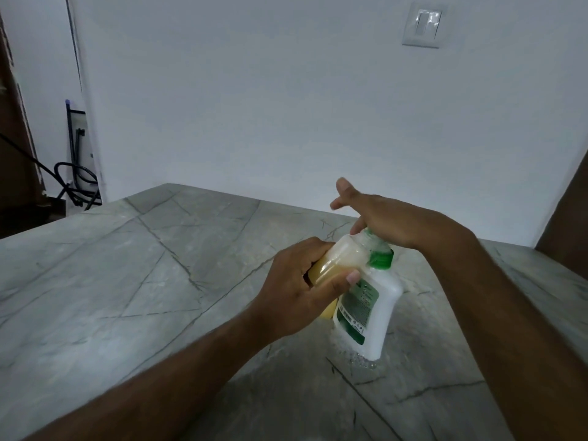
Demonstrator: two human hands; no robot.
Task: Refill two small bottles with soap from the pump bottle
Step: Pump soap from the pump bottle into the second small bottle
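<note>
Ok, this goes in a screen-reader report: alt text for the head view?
A left hand holds a small bottle of yellow soap tilted against the pump bottle, while the right hand presses its pump on a grey stone counter.

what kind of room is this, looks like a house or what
Probably a room in a home, though which room is unclear. A grey veined stone counter meets a plain white wall with a household light switch, and black cables trail in the left corner.
</note>
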